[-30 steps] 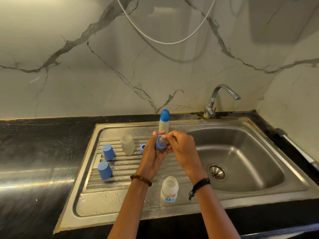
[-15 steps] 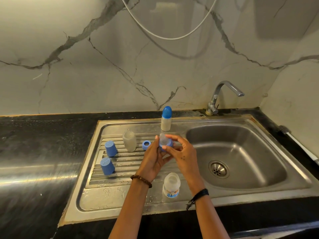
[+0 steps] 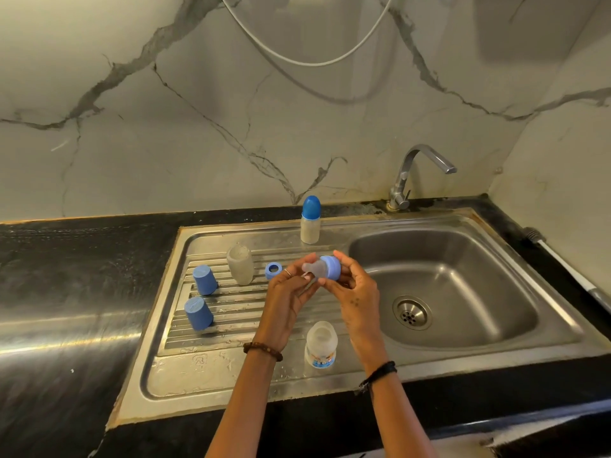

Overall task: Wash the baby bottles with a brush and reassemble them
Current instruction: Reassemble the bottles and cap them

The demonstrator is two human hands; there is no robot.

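Both hands raised over the ribbed drainboard (image 3: 231, 312) of the steel sink (image 3: 463, 355), just left of the basin.

Right hand (image 3: 358, 299): fingers and thumb curled round a blue collar ring (image 3: 331, 268), held on its side. A translucent silicone teat (image 3: 314, 268) projects from the ring, pointing left.

Left hand (image 3: 286, 300): fingertips pinch the teat's tip; a thin ring shows on one finger. Beaded bracelet on the left wrist, dark cord band on the right.

Drainboard contents:
- Open clear bottle with printed label (image 3: 321, 344), upright, near edge, between the two forearms.
- Frosted open bottle (image 3: 240, 264), upright, farther back and left.
- Spare blue collar ring (image 3: 273, 271), just right of the frosted bottle, close beside the left hand's fingers; contact cannot be told.
- Two blue caps, inverted, at left: far cap (image 3: 204, 280), near cap (image 3: 197, 313), slightly apart.
- Assembled bottle with blue domed cap (image 3: 310, 220), upright at the far rim.

Tap (image 3: 417, 173) behind the basin, spout pointing right; no water visible. Drain strainer (image 3: 412, 313) in the basin floor. Black countertop (image 3: 66, 259) surrounds the sink; marbled wall behind.
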